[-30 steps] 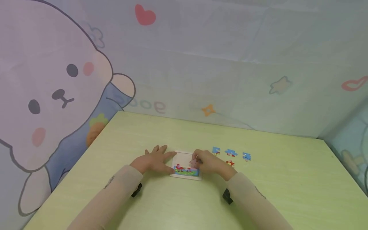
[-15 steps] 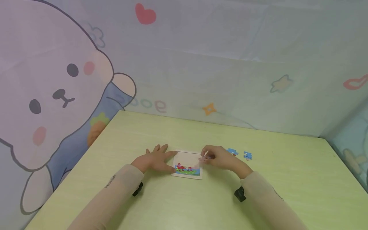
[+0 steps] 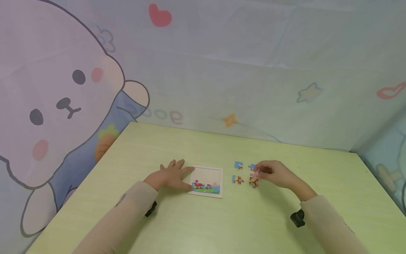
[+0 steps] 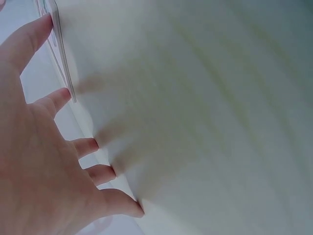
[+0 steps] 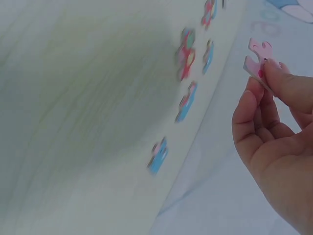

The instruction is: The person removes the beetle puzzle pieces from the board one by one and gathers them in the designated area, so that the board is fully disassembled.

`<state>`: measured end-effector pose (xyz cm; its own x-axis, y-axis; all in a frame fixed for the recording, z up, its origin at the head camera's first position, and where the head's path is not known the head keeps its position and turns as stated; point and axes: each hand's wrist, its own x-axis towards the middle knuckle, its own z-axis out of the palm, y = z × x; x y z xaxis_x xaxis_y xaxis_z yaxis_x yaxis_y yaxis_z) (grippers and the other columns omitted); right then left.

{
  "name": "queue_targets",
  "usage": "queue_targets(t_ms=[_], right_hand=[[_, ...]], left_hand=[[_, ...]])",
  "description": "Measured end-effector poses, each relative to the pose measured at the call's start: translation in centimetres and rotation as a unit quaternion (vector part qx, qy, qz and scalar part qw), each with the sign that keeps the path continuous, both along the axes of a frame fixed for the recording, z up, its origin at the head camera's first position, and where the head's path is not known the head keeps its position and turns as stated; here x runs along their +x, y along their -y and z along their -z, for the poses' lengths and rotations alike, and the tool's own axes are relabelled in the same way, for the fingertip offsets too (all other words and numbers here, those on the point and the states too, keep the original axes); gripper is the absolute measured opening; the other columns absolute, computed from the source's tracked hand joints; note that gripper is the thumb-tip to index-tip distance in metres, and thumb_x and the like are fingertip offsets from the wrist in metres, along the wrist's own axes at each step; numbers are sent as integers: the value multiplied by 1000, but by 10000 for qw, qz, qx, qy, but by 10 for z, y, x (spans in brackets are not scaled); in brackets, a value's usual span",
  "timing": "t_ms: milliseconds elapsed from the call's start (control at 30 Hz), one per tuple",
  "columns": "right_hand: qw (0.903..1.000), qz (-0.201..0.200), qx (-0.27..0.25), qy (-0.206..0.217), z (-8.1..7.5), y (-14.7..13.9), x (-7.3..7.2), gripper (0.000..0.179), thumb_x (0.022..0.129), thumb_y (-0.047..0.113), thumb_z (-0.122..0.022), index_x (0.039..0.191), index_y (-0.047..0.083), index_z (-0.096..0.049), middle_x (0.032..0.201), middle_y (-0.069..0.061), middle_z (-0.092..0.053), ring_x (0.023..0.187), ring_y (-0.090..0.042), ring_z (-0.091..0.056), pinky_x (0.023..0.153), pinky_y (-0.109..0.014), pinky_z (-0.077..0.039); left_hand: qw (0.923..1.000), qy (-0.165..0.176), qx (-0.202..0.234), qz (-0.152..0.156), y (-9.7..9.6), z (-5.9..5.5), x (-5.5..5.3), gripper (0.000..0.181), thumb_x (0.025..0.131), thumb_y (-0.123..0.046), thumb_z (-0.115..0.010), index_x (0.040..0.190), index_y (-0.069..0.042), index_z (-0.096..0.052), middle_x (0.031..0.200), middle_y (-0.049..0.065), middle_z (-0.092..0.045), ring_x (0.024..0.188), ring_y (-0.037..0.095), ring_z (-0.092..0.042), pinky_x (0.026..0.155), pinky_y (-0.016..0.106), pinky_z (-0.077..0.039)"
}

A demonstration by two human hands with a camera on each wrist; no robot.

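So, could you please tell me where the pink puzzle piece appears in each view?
Head: right of centre, below mid-height, the pink puzzle piece is pinched in the right grip.
Left wrist: I cannot make it out in this picture.
Right wrist: upper right, held between thumb and finger, with the backdrop cloth behind it.
Shared landmark: the pale table, which shows in all three views.

I see a cream left sleeve [image 3: 122,218], small dark lettering [image 3: 120,200] running along it near the cuff, too fine for me to read. The right sleeve [image 3: 330,225] matches, a sliver of its own print [image 3: 349,226] showing at the edge. A chunky black block [image 3: 151,209] juts from the left cuff, another [image 3: 297,218] from the right. Both hands [image 3: 172,176] [image 3: 275,173] are bare.
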<state>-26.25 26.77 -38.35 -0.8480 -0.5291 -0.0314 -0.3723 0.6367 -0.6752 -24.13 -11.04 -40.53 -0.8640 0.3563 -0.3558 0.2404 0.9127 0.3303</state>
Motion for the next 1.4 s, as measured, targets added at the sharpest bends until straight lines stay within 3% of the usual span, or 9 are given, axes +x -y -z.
queue_targets(t_ms=[267, 567, 1033, 1400], right_hand=[[9993, 203, 81, 298, 18, -33, -1, 18, 90, 0, -62, 108, 0, -66, 84, -4, -51, 70, -15, -48, 59, -26, -44], [9983, 349, 136, 436, 35, -44, -3, 21, 88, -5, -59, 107, -2, -68, 79, -3, -50, 71, -16, -43, 58, -24, -38], [9969, 516, 524, 268, 39, -44, -5, 19, 90, 5, -65, 107, 0, -69, 78, -1, -53, 69, -15, -41, 59, -26, -35], [9968, 506, 569, 230, 37, -45, -2, 20, 90, 8, -65, 108, -2, -67, 84, -3, -58, 74, -17, -45, 62, -28, -39]], left_hand=[[10000, -6, -5, 12, 1, 2, 1, 76, 88, -52, -62, 152, -25, -31, 160, 20, -7, 144, 49, -3, 103, 77, -3], [9999, 22, 92, 48, 3, 1, 3, 76, 89, -50, -61, 152, -24, -30, 160, 20, -6, 144, 49, -2, 103, 77, -3], [9995, 23, 279, 163, 9, 1, 3, 85, 81, -51, -71, 151, -24, -32, 160, 19, -8, 145, 47, 1, 103, 76, -1], [9994, 32, 274, 212, 8, 0, 2, 83, 81, -50, -70, 151, -24, -33, 160, 19, -7, 145, 47, 2, 104, 76, 0]])
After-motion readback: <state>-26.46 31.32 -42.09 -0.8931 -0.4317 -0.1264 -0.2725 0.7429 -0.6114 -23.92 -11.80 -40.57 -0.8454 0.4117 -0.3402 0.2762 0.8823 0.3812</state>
